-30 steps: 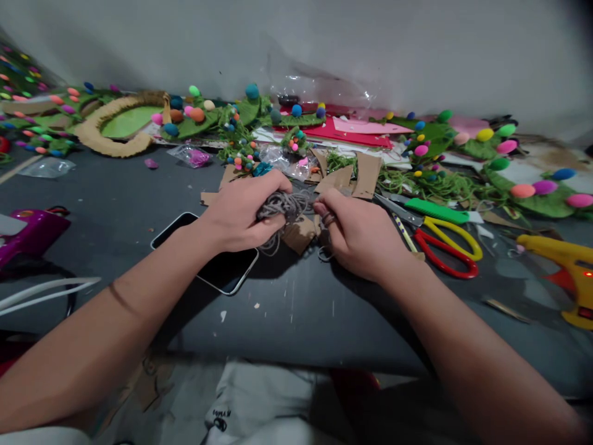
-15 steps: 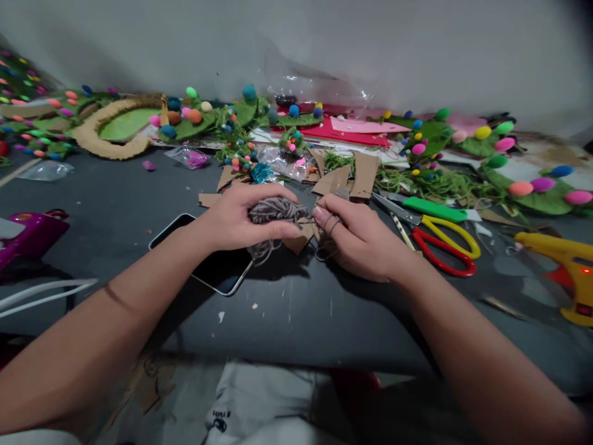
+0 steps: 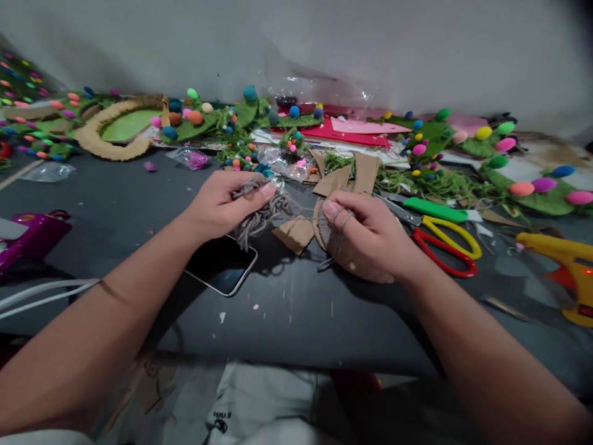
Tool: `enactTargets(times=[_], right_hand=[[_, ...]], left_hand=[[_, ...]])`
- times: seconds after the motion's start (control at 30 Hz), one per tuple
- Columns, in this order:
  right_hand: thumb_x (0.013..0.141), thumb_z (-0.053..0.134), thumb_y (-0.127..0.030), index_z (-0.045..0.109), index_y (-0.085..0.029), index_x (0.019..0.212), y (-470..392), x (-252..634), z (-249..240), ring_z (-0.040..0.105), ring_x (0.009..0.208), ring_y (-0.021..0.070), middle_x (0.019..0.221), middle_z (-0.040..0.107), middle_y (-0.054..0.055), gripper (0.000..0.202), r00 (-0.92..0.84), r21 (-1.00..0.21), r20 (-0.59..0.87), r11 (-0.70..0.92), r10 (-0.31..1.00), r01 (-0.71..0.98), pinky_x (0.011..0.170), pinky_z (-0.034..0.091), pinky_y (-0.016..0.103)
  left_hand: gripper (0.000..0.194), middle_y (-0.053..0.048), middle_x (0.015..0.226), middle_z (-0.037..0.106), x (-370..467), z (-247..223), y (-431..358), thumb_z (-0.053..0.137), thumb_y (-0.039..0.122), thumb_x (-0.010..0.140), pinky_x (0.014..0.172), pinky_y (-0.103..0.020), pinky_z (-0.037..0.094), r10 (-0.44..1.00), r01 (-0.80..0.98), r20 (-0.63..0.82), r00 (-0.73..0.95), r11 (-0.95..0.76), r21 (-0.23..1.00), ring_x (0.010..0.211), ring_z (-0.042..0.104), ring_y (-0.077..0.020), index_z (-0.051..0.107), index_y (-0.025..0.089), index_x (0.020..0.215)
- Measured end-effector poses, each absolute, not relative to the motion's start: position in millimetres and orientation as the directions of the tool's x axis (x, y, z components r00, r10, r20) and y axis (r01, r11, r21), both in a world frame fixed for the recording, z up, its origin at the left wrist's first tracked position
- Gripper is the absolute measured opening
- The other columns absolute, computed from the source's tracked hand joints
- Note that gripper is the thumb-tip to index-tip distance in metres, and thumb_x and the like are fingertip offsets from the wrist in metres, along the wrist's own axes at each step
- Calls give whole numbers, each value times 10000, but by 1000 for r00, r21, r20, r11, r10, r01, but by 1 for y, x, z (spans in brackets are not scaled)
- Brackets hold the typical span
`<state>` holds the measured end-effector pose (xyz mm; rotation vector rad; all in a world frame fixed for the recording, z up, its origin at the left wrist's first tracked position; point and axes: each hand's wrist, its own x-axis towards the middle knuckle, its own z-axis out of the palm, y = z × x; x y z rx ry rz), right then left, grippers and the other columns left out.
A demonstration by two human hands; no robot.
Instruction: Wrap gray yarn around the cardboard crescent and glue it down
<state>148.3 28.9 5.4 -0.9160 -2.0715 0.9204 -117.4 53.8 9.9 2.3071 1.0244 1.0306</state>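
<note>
A loose bundle of grey yarn (image 3: 262, 216) is gripped in my left hand (image 3: 217, 201), with loops hanging below the fingers. My right hand (image 3: 370, 232) pinches a rounded piece of cardboard (image 3: 364, 267) partly wound with the same yarn, and a strand loops over its index finger. Thin strands run across the gap between both hands. Most of the cardboard piece is hidden behind the right hand. Below the yarn, a phone (image 3: 227, 272) lies on the dark table (image 3: 278, 321). A cardboard scrap (image 3: 295, 235) lies between the hands.
Scissors with red and yellow handles (image 3: 445, 250), a green-handled cutter (image 3: 435, 209) and a yellow glue gun (image 3: 574, 269) lie at right. At left are a purple device (image 3: 34, 238) and white cables (image 3: 46, 293). Green felt pieces with coloured balls (image 3: 194, 123) line the wall.
My left hand has moved left and turned, and the yarn bundle now hangs looser. The right hand has shifted slightly right, showing more of the cardboard piece. The gap between the hands has widened.
</note>
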Motion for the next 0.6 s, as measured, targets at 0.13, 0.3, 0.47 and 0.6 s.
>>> enactTargets(times=[0.13,0.3,0.47,0.6], right_hand=[[1038,464,-377,437,-185,710,35,161,8,339,649,110,679,368,-19,381,-448,-841,301,455,842,291,610,280,294],[1020,496,-339,445,-186,678,40,171,8,321,613,107,648,361,-20,379,-394,-888,296,402,870,221,587,256,296],[1014,491,-296,429,-184,663,41,169,6,302,611,101,651,345,-22,374,-415,-921,258,352,872,165,577,253,286],[1006,494,-268,439,-182,667,41,169,6,293,607,97,650,332,-26,354,-422,-938,257,330,870,109,567,244,281]], left_hand=[[451,49,561,317,-135,4,62,611,314,966,474,-259,234,773,473,529,349,-633,613,520,281,-70,395,172,596],[435,47,554,324,-147,0,70,597,321,967,481,-273,219,803,504,535,263,-587,634,523,284,-76,415,177,599],[443,49,538,313,-146,0,70,597,315,947,476,-278,209,812,526,525,257,-573,628,504,278,-78,391,186,578],[463,52,513,307,-148,0,70,606,341,927,472,-285,192,817,540,521,247,-563,626,485,270,-79,370,192,557]])
